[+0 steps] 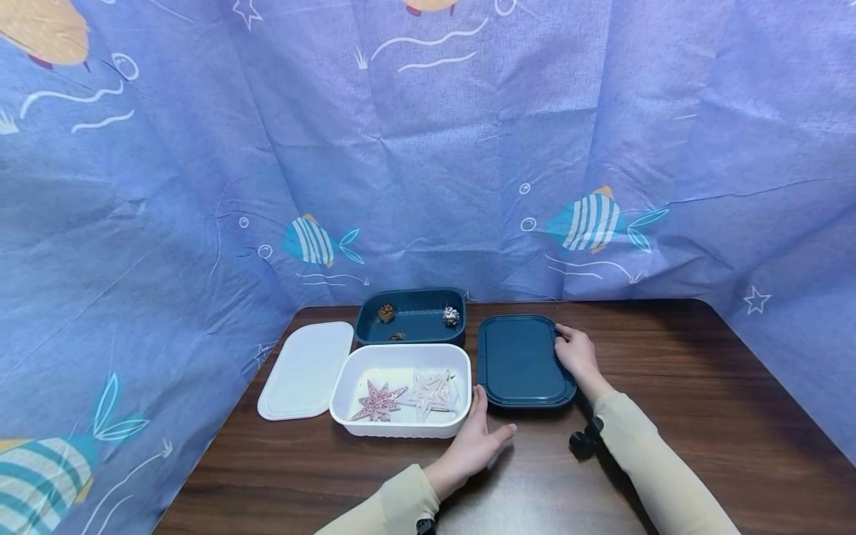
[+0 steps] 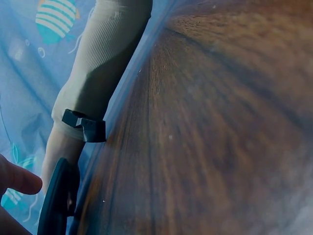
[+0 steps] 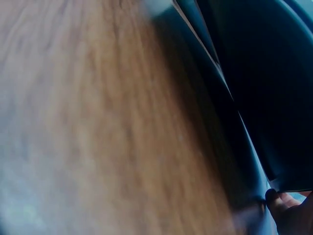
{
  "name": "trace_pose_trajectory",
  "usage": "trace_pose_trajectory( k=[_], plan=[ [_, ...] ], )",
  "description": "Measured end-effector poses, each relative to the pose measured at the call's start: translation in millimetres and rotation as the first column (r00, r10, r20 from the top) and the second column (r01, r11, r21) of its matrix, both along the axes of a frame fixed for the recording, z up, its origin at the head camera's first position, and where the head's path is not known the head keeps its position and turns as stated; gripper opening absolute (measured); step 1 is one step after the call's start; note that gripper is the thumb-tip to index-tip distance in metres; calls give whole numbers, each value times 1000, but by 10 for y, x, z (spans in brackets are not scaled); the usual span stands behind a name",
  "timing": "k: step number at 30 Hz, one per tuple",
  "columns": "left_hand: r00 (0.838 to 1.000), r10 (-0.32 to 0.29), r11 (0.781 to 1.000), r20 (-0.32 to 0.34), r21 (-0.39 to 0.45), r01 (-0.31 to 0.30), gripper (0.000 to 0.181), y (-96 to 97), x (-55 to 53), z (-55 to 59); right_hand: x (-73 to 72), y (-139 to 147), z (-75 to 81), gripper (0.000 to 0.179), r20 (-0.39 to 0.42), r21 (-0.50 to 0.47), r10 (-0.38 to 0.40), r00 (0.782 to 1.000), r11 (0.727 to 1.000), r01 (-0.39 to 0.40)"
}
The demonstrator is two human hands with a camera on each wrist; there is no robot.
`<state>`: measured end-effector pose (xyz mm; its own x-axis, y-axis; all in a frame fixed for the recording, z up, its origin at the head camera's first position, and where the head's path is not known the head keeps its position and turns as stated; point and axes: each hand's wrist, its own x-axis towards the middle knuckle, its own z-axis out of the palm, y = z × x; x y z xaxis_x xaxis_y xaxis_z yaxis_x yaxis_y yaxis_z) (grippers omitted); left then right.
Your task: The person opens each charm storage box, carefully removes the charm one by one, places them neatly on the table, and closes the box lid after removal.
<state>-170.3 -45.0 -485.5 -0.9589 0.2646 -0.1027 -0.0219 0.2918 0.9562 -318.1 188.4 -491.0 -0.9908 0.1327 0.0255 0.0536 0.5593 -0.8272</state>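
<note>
My right hand (image 1: 576,352) grips the right edge of a dark blue lid (image 1: 524,360), thumb and fingers at its upper right side. In the right wrist view the lid (image 3: 274,98) is large, with that hand (image 3: 293,215) at its far end. Between the lid and a white box (image 1: 401,429) is my left hand (image 1: 473,444), fingers extended and thumb spread, fingertips right by the box's right wall and the lid's near left corner. Inside the white box lie a pink glitter star (image 1: 379,401) and pale white stars (image 1: 431,394).
Behind the white box stands a dark blue box (image 1: 428,336) holding a brown pinecone (image 1: 386,313), a white-flecked one (image 1: 451,316) and a small brown piece (image 1: 397,336). A white lid (image 1: 307,369) lies at the left. Blue fish-print cloth (image 1: 428,186) surrounds the wooden table (image 1: 695,386).
</note>
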Motion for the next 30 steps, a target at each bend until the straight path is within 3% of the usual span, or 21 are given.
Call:
trace_pose_trajectory(
  k=[30],
  plan=[
    [1000,-6,1000,-23,-9,6,90,-12,27,-4,-110,-74,-78,49,-40,25,16,999,1000,-15]
  ],
)
